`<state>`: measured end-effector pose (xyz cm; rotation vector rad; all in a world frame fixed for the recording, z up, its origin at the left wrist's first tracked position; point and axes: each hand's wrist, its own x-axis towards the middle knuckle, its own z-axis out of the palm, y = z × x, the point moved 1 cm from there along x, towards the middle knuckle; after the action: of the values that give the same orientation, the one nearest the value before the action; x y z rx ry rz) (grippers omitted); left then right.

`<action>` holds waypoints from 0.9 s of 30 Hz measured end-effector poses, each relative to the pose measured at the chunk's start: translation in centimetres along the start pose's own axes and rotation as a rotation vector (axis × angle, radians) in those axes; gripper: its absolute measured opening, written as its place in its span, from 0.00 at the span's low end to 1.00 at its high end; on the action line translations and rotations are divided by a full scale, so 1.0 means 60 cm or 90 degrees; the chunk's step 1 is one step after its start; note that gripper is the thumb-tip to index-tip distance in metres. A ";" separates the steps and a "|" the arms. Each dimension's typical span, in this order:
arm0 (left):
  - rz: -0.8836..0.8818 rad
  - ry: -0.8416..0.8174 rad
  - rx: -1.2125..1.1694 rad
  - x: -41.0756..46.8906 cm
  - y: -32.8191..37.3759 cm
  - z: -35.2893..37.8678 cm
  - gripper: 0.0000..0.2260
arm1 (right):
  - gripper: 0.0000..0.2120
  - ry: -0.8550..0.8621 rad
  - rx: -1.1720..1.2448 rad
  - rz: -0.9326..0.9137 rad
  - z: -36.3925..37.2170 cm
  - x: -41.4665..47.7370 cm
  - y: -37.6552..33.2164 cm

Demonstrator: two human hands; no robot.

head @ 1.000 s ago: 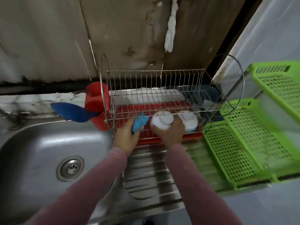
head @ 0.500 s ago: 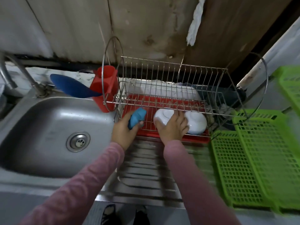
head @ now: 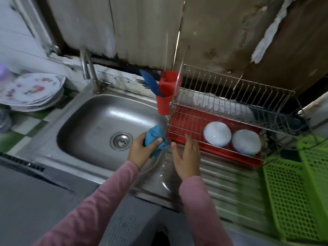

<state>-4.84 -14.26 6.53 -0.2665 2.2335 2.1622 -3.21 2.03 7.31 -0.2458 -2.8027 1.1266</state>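
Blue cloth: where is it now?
Head view: the blue cloth is gripped by the left hand over the right edge of the sink, beside the dish rack.

This is a home kitchen, at the washing place. A steel sink (head: 99, 110) with a drain and a tap (head: 88, 68) is set in the counter. Beside it a wire rack (head: 239, 89) stands on a red tray (head: 230, 155), with two white bowls (head: 217, 133) upside down in it. A red cup (head: 166, 98) holds utensils. Plates (head: 35, 89) are stacked at the left, and green baskets (head: 287, 201) lie at the right.
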 end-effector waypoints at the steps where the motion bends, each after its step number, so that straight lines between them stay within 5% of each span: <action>1: -0.007 0.008 -0.001 -0.004 -0.004 -0.028 0.08 | 0.29 -0.019 0.009 -0.005 0.013 -0.009 -0.019; 10: -0.031 0.163 0.004 -0.067 -0.045 -0.354 0.15 | 0.21 -0.187 0.053 -0.026 0.209 -0.121 -0.218; 27: -0.062 0.452 -0.030 -0.133 -0.109 -0.845 0.13 | 0.13 -0.363 0.115 -0.097 0.562 -0.175 -0.595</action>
<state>9.15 -63.93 3.12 -1.2912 2.3799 2.3100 -2.26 -48.16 7.43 0.3579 -3.0725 1.6069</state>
